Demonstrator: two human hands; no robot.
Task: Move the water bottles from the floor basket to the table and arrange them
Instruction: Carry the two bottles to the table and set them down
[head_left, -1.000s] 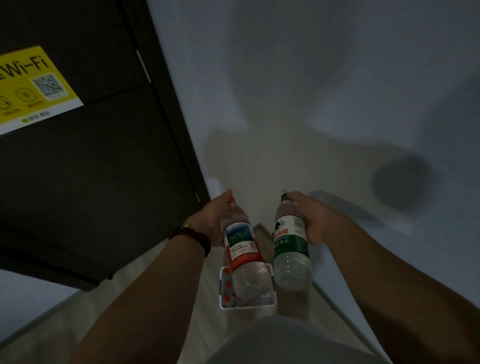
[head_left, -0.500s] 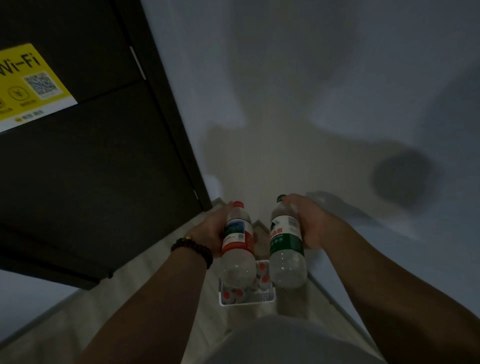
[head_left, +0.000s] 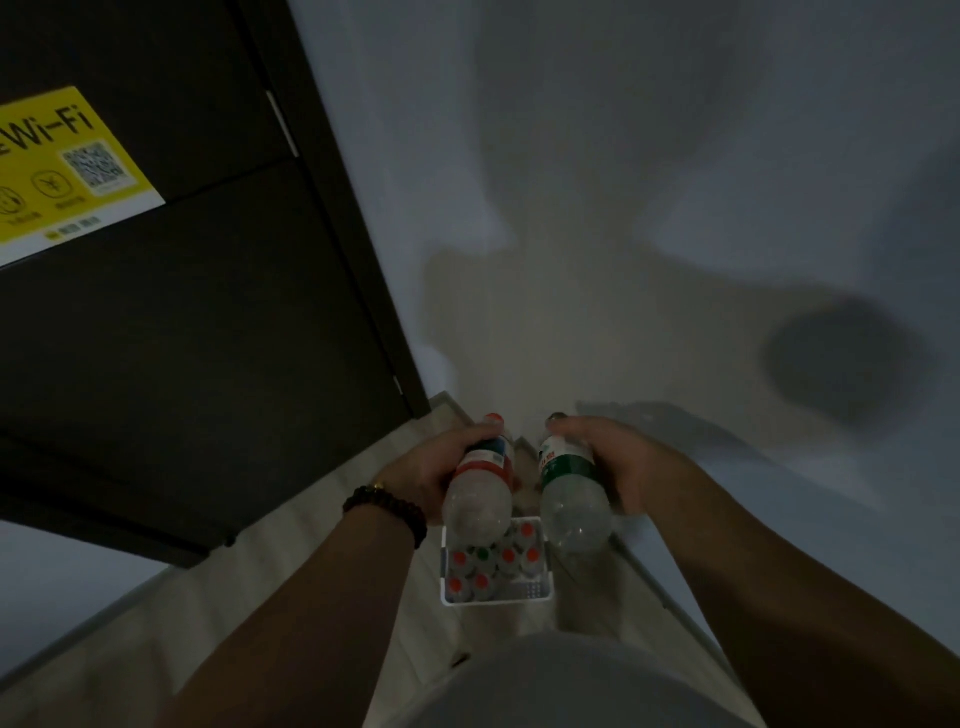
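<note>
Over the last second both bottles have tipped from hanging nearly upright to lying almost flat, bases swung toward the camera, and the basket beneath shows more of its load; in my judgement the pair is freshly lifted out and the carry to the bench, which is not in view, has barely begun.

Far left of the hands, a dark, matte door (head_left: 197, 312) carries a glossy yellow Wi-Fi sign (head_left: 67, 166). The left hand (head_left: 431, 473), a dark beaded bracelet (head_left: 387, 512) on its wrist, is wrapped around a red-labelled bottle (head_left: 480, 493): clear ribbed plastic, red cap. Just right of it, close but not visibly touching, the right hand (head_left: 613, 467) is closed on a green-labelled bottle (head_left: 569, 493) with a dark cap and rounded, lobed base. Below and between the hands, on the pale floor, stands the white perforated plastic basket (head_left: 524, 592), packed with upright bottles, mostly red caps, one green.
</note>
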